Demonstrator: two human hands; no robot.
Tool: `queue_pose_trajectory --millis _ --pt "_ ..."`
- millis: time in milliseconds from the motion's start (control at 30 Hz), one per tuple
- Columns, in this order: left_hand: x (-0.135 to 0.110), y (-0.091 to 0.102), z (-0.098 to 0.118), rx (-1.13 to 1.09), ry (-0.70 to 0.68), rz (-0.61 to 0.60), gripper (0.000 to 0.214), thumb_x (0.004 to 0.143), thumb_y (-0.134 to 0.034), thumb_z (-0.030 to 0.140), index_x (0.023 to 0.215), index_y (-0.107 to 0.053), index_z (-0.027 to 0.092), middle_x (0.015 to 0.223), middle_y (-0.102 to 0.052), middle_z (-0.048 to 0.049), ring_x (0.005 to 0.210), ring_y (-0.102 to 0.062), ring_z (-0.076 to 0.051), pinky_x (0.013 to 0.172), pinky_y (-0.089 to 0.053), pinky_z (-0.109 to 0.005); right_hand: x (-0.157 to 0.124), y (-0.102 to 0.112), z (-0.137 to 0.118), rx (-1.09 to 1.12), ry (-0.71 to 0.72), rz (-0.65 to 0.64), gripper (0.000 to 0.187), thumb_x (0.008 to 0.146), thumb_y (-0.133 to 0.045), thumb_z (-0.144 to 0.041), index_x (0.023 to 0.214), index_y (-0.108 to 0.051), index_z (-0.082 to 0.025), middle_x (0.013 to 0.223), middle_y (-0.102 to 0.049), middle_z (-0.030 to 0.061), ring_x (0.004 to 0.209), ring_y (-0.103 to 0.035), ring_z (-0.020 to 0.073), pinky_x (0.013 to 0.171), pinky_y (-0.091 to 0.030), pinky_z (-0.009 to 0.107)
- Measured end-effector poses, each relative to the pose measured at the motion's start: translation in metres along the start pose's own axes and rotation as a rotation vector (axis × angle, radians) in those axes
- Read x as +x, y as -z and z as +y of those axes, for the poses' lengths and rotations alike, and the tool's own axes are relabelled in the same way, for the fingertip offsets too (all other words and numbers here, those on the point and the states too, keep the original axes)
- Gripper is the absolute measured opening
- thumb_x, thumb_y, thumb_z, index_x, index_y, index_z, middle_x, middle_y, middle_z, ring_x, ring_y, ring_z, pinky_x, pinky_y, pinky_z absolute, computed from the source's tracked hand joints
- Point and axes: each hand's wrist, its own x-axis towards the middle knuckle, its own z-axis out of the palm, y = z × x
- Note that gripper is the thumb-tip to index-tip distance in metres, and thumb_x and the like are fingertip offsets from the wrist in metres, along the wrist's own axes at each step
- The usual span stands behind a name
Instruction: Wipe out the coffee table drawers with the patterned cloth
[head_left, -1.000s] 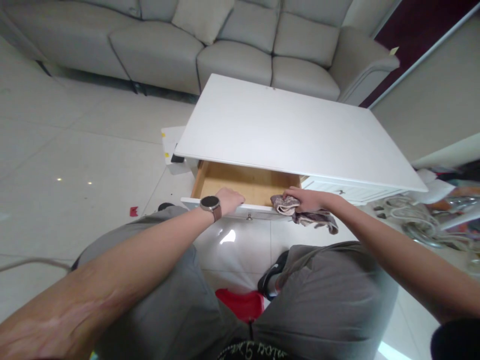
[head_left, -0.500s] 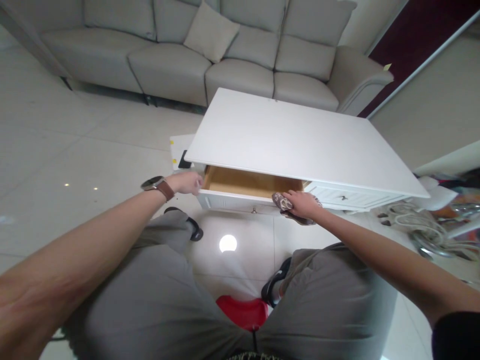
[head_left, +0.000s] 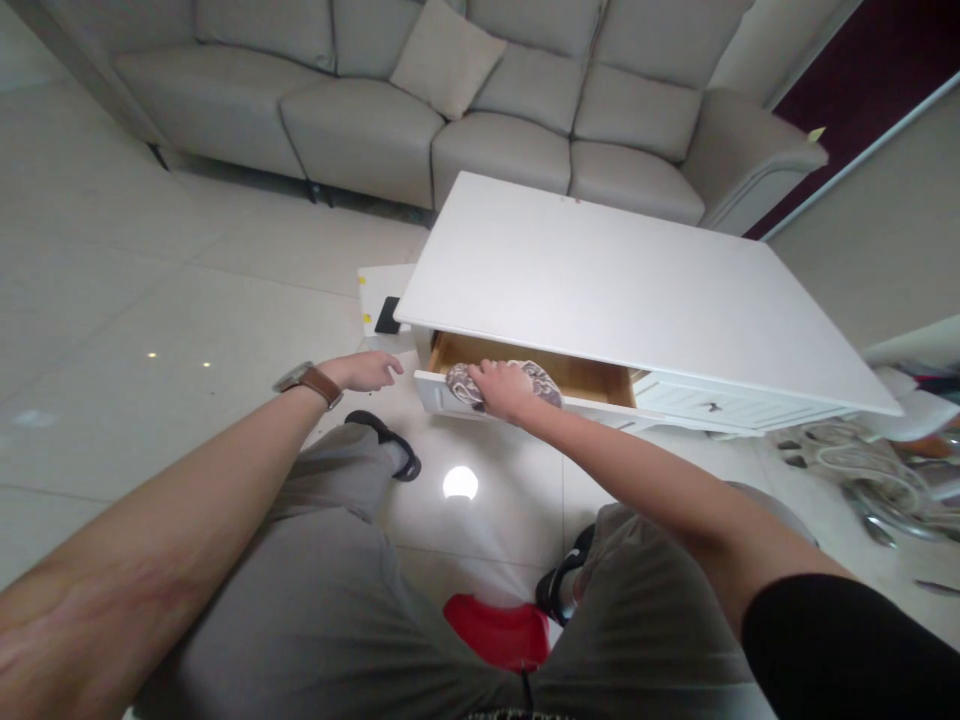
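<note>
A white coffee table [head_left: 600, 280] stands before me with its left drawer [head_left: 585, 375] pulled out, showing a bare wooden bottom. My right hand [head_left: 501, 388] presses a patterned brown-and-white cloth [head_left: 536, 378] onto the drawer's front edge near its left end, fingers curled over the cloth. My left hand [head_left: 369, 370], with a brown-strapped watch on the wrist, hovers just left of the drawer's corner. Its fingers are loosely apart and it holds nothing.
A grey sofa [head_left: 450, 110] with a cushion runs behind the table. A white box [head_left: 375, 300] lies on the tiled floor at the table's left end. Cables and clutter [head_left: 862, 470] lie at the right. A red stool [head_left: 495, 630] is under me.
My right hand has slid the cloth leftward along the drawer's front edge. My left hand came off the drawer front and moved out past its left corner.
</note>
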Motion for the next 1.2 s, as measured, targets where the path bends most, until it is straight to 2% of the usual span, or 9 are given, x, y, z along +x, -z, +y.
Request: queue_pose_trajectory --millis 200,267,367,533,633,700,800,1033,1200 --pt "0.004 0.01 -0.002 0.073 0.182 0.238 0.055 0.073 -0.059 0.022 0.126 -0.074 0.018 0.098 -0.082 -0.0103 0.092 -0.077 -0.024 0.079 -0.056 -0.027 0.082 0.014 -0.102 -0.014 0.043 0.11 0.041 0.107 -0.035 -0.017 0.144 -0.054 -0.019 0.132 -0.061 0.0192 0.114 -0.064 0.036 0.084 -0.052 0.05" --pt "0.005 0.013 0.001 0.065 0.207 0.294 0.051 0.074 -0.06 0.024 0.122 -0.076 0.019 0.092 -0.081 -0.0103 0.092 -0.077 -0.027 0.082 -0.056 -0.03 0.096 0.014 -0.116 -0.083 0.109 0.093 0.044 0.107 -0.03 -0.013 0.139 -0.059 -0.016 0.134 -0.06 0.021 0.12 -0.06 0.039 0.086 -0.05 0.055" --pt "0.007 0.016 0.008 0.062 0.192 0.324 0.046 0.077 -0.06 0.028 0.119 -0.077 0.018 0.099 -0.081 -0.0132 0.1 -0.075 -0.031 0.088 -0.055 -0.035 0.102 0.013 -0.11 -0.104 0.221 0.065 0.043 0.108 -0.031 -0.016 0.138 -0.062 -0.02 0.137 -0.06 0.0199 0.118 -0.061 0.0378 0.086 -0.049 0.054" --pt "0.014 0.016 0.02 0.134 0.121 0.33 0.044 0.082 -0.059 0.03 0.119 -0.075 0.013 0.129 -0.073 -0.0158 0.117 -0.066 -0.033 0.098 -0.052 -0.038 0.074 0.011 -0.057 0.041 0.282 0.132 0.053 0.101 -0.056 -0.035 0.153 -0.042 -0.032 0.144 -0.055 0.0151 0.106 -0.064 0.0306 0.078 -0.049 0.038" --pt "0.019 0.014 0.027 0.134 0.126 0.306 0.042 0.085 -0.058 0.032 0.119 -0.073 0.013 0.12 -0.075 -0.015 0.109 -0.067 -0.031 0.094 -0.054 -0.038 0.042 0.004 -0.021 0.08 0.256 0.101 0.069 0.097 -0.062 -0.048 0.157 -0.034 -0.028 0.145 -0.052 0.0159 0.109 -0.062 0.0328 0.08 -0.05 0.04" --pt "0.022 0.012 0.031 0.088 0.139 0.234 0.044 0.086 -0.057 0.034 0.122 -0.071 0.012 0.109 -0.075 -0.0156 0.095 -0.07 -0.029 0.083 -0.057 -0.037 0.014 -0.004 0.006 0.067 0.238 0.085 0.069 0.096 -0.062 -0.049 0.155 -0.035 -0.026 0.143 -0.051 0.0156 0.11 -0.061 0.0329 0.083 -0.049 0.04" --pt "0.026 0.007 0.038 -0.041 0.149 0.085 0.048 0.085 -0.061 0.04 0.123 -0.07 0.011 0.113 -0.073 -0.0181 0.084 -0.072 -0.026 0.069 -0.059 -0.032 -0.037 -0.019 0.055 0.054 0.188 0.07 0.066 0.096 -0.062 -0.045 0.153 -0.039 -0.024 0.139 -0.053 0.0161 0.111 -0.059 0.0325 0.085 -0.048 0.039" --pt "0.034 -0.007 0.053 -0.132 0.139 -0.063 0.085 0.077 -0.064 0.075 0.13 -0.069 0.008 0.106 -0.075 -0.0264 0.086 -0.076 -0.031 0.069 -0.062 -0.034 -0.172 -0.064 0.19 -0.022 -0.028 -0.047 0.069 0.094 -0.066 -0.046 0.153 -0.045 -0.021 0.133 -0.055 0.0174 0.112 -0.057 0.032 0.087 -0.042 0.037" --pt "0.033 -0.013 0.058 -0.123 0.148 -0.141 0.093 0.082 -0.054 0.081 0.138 -0.062 0.007 0.115 -0.074 -0.0286 0.092 -0.077 -0.03 0.071 -0.061 -0.03 -0.214 -0.088 0.23 -0.025 -0.215 -0.036 0.063 0.09 -0.067 -0.044 0.147 -0.052 -0.021 0.13 -0.058 0.016 0.107 -0.06 0.0313 0.085 -0.041 0.037"
